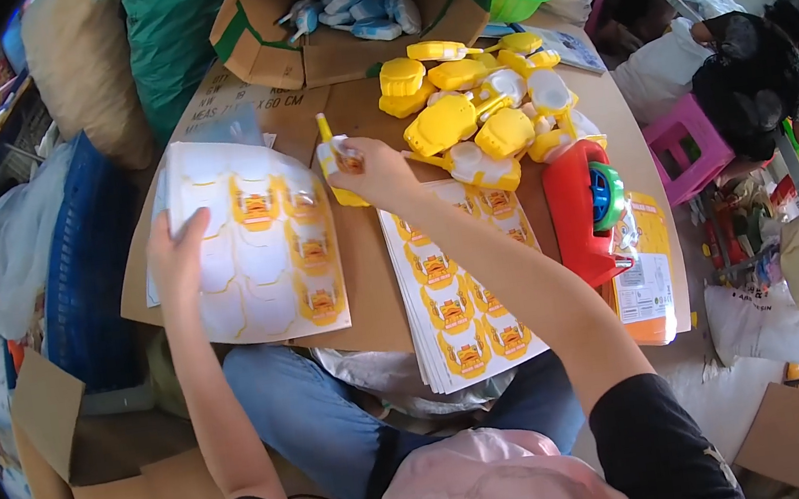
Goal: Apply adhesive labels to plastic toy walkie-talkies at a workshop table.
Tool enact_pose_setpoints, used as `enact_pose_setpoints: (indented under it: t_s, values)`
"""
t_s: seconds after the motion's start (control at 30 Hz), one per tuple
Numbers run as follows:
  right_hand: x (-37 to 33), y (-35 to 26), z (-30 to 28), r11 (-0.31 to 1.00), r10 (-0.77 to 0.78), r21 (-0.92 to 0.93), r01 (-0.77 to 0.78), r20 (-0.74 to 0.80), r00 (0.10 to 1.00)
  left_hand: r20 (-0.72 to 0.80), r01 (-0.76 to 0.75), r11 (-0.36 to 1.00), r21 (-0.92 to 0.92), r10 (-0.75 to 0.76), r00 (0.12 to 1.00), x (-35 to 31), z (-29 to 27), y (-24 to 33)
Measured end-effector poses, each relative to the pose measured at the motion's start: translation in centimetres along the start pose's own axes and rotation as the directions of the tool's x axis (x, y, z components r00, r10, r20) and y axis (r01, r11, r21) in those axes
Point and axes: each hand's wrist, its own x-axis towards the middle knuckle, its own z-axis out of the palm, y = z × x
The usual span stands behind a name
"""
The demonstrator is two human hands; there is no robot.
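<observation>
My left hand [180,250] grips the left edge of a partly used sticker sheet [266,267], thumb on top. Several stickers are gone from it, leaving white outlines; orange-and-yellow ones remain along its right side. Close to that sheet's upper right corner, my right hand [375,170] is closed, with an orange sticker [349,161] at its fingertips. Under these fingers is a yellow plastic toy piece [346,197] with a thin handle pointing away from me. Whether the sticker touches the piece is hidden. A stack of full sticker sheets [455,328] lies beneath my right forearm.
Yellow toy pieces [444,127] are heaped at the table's far right. Nearby stands a red tape dispenser [577,216] with a green-and-blue roll. An open carton [261,41] with blue-and-white pieces lies at the back. A blue crate [89,270] is at left; a pink stool [687,149] is at right.
</observation>
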Motion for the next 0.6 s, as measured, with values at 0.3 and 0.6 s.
enact_pose_setpoints:
  t_s: [0.3, 0.6]
  values:
    - [1.5, -0.8, -5.9, 0.611, -0.439, -0.678, 0.409, 0.140, 0.887, -0.112, 0.086, 0.996, -0.008, -0.087, 0.990, -1.4, -3.3, 0.8]
    - [-1.4, -1.1, -14.5, 0.490, -0.300, -0.811, 0.320, 0.187, 0.935, -0.193, -0.046, 0.925, 0.377, 0.127, 0.973, -1.2, 0.3, 2.2]
